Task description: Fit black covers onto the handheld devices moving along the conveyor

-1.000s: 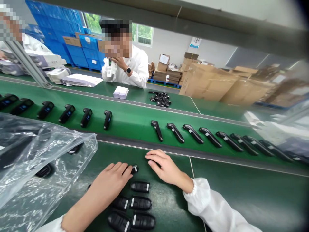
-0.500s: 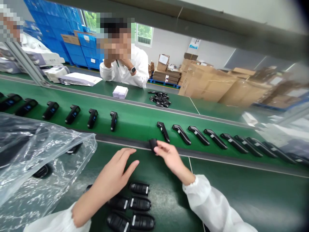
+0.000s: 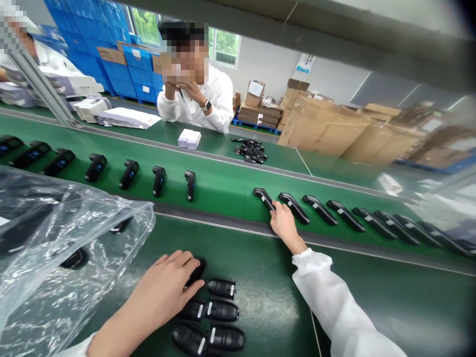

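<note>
My left hand (image 3: 173, 277) is low over the near table, fingers and thumb curled round a black plastic cover (image 3: 200, 271) that it partly hides. Just beside it lie several black oval covers (image 3: 226, 311) with small white labels, in rows. Further out, my right hand (image 3: 284, 223) reaches over the green conveyor belt (image 3: 223, 193). Its thumb and fingers pinch the lower end of a black angled handheld device (image 3: 263, 197), which lies on the belt with a white label on its side.
More such devices (image 3: 314, 208) lie along the belt to the right; others with screens (image 3: 129, 173) stretch left. A clear plastic bag (image 3: 111, 267) covers the near left. Across the belt sits a person in white (image 3: 219, 99), near a white box (image 3: 189, 139) and small black parts (image 3: 251, 150).
My right hand has moved forward and right from the table edge to a belt device; the small black piece it held is gone from it. My left hand has come down and closed on a cover.
</note>
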Demonstrator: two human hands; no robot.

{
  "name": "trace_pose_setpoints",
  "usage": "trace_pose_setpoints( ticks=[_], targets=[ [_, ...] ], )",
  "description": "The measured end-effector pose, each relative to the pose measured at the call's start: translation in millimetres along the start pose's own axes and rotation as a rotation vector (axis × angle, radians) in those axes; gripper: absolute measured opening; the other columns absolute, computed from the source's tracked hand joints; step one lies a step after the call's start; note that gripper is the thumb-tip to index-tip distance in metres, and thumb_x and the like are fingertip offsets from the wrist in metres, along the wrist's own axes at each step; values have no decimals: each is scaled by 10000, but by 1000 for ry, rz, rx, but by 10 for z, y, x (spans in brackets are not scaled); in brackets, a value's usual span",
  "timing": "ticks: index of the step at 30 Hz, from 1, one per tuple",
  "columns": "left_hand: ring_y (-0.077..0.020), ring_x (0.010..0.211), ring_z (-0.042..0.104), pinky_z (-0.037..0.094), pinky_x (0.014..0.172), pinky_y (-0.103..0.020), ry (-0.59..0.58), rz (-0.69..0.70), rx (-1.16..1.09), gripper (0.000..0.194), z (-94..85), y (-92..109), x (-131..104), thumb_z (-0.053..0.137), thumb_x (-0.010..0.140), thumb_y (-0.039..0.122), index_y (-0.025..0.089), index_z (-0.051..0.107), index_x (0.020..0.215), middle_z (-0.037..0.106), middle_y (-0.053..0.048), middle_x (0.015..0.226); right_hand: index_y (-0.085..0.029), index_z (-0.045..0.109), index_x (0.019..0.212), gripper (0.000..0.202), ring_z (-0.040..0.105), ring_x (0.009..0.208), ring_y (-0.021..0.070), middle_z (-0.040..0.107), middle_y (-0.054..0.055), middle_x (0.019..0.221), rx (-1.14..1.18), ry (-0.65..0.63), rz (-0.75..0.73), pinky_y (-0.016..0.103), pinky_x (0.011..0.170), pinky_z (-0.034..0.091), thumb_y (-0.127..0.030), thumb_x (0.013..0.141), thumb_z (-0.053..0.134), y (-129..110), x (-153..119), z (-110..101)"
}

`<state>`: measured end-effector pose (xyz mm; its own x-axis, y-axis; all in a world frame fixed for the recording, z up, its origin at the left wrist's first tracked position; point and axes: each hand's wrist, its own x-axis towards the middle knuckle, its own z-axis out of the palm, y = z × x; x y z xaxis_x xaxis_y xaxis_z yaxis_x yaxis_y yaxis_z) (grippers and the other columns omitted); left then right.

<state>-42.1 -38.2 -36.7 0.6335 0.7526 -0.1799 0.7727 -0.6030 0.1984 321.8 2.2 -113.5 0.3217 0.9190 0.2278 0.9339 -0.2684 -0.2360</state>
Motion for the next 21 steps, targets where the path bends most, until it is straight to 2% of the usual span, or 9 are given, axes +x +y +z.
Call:
trace_pose_setpoints(
  ticks=[2,4,6,8,9,11,14,17,21],
  targets=[
    [-290,1016,648,501,887,-435,-13,9,-13,285,11,11,-7,498,918,312,230,679,1123,682,-91,1086,-80,540,1347,396,608,1000,291,630,185,1071,-33,2,-12,374,870,484,-172,973,448,49,7,-24],
    [-287,1015,655,502,888,-425,1,3,-59,309,18,14,-12,457,909,246,216,675,1127,685,-98,1096,-83,530,1371,424,581,1075,331,607,216,1153,-65,47,-26,442,913,479,-240,980,483,41,-21,-62],
    [-268,992,668,503,874,-399,54,-24,-162,324,9,8,-6,409,918,228,213,674,1105,694,-90,1091,-96,519,1389,461,525,1185,374,552,241,1279,-37,145,-64,518,965,455,-308,979,509,-73,-95,-119],
    [-233,937,681,503,825,-348,124,-55,-319,322,-20,-13,14,375,944,268,226,677,1047,711,-64,1047,-133,504,1407,464,502,1246,351,521,217,1355,128,176,-200,516,1018,441,-341,992,494,-315,-219,-204],
    [-213,892,684,501,790,-321,151,-68,-405,324,-39,-26,26,366,956,302,234,677,1010,719,-46,1008,-161,492,1419,459,516,1249,316,530,190,1363,244,127,-319,482,1037,445,-351,1001,484,-476,-296,-259],
    [-185,799,672,488,725,-286,174,-86,-558,335,-71,-53,47,372,965,378,237,675,951,727,-14,921,-235,474,1437,457,553,1229,248,557,123,1367,464,-85,-608,397,1045,465,-379,1004,498,-845,-461,-388],
    [-164,750,641,474,699,-260,162,-75,-747,330,-76,-89,62,433,948,440,219,670,886,723,9,850,-287,488,1424,457,591,1174,213,624,63,1309,571,-347,-938,351,1026,476,-378,982,564,-1372,-647,-565],
    [-161,762,632,480,699,-252,202,-100,-890,329,-30,-150,54,474,937,455,201,654,831,709,3,822,-272,534,1370,402,655,1013,217,698,52,1177,512,-419,-969,354,930,510,-314,973,584,-1696,-681,-621],
    [-178,846,635,509,737,-278,316,-139,-809,277,7,-289,-14,497,930,458,213,625,936,678,-22,921,-266,674,1159,230,666,1005,212,725,34,1101,551,-419,-818,336,915,497,-252,965,553,-1777,-481,-452]
  ],
)
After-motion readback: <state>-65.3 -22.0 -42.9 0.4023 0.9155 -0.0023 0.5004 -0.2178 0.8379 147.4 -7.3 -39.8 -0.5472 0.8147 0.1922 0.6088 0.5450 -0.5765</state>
